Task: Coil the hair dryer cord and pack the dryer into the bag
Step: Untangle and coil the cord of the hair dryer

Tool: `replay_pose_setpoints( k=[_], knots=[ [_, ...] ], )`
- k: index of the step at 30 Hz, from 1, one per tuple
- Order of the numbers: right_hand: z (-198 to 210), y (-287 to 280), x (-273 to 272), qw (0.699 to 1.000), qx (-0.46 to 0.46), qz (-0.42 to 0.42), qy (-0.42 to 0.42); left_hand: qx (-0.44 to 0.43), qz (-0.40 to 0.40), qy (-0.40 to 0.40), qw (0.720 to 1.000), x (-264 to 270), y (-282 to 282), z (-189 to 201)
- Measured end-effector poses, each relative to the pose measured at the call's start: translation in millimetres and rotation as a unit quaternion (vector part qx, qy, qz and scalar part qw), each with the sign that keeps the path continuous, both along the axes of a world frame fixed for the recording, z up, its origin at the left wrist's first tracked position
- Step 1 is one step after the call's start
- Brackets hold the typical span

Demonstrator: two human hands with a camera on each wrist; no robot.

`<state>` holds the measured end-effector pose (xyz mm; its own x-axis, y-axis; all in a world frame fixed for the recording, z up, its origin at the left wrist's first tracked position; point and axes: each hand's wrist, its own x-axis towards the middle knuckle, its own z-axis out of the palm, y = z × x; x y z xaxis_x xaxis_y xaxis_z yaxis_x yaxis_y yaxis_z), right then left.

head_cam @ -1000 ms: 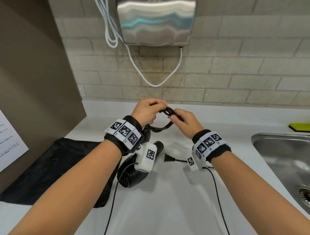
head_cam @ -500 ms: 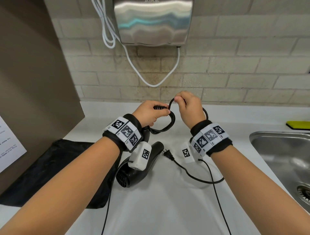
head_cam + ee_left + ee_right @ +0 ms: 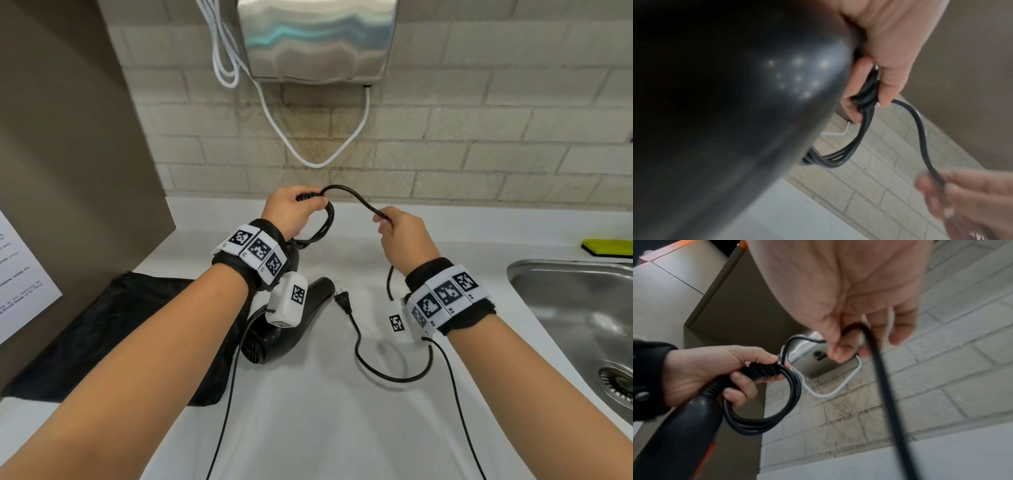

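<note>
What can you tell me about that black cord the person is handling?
The cord is thin, black and rubbery-looking. Several loops are already gathered, gripped in the left hand near the hair dryer. A free stretch arcs over to the right hand, which pinches it. The rest trails down in a curve on the white counter, ending in a two-pin plug lying unplugged.

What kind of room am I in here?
Probably a washroom or pantry: a steel wall-mounted hand dryer on beige brick-pattern tiles, above a white counter with a stainless steel sink.
</note>
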<state>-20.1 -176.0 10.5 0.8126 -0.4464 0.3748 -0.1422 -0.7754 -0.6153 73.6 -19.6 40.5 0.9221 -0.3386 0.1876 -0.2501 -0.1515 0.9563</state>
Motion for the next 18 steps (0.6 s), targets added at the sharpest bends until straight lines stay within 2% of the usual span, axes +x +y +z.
replay_pose_setpoints(
  k=[3,6,9,12,13,15,18],
  knots=[
    [-2.6,-1.9,-9.9,0.999,0.011,-0.026,0.041,0.003,0.004,0.01,1.0,-0.5,1.3,0.9],
    [1.1,1.7,-14.8,0.99,0.139,0.007,-0.019,0.002,-0.002,0.012,1.0,-6.2,-0.5,1.4],
    [3.2,6.8,-23.7,0.947,0.299,0.085,-0.085,-0.01,-0.011,0.026,1.0,-8.6,-0.9,1.6],
    [-9.5,2.8,-27.5,0.909,0.385,0.129,-0.096,-0.006,-0.027,0.029,0.999,-10.4,0.3,2.3],
    [-18.8,-0.5,-25.9,0.908,0.393,0.118,-0.078,-0.004,-0.032,0.028,0.999,-11.1,0.4,2.4],
    [-38.6,-6.1,-21.8,0.929,0.361,0.079,0.001,-0.001,-0.038,0.026,0.999,-12.5,0.2,2.1],
    [-75.4,-12.6,-10.1,0.965,0.178,0.082,0.172,0.0,-0.041,0.028,0.999,-15.4,-1.7,1.2]
  ],
)
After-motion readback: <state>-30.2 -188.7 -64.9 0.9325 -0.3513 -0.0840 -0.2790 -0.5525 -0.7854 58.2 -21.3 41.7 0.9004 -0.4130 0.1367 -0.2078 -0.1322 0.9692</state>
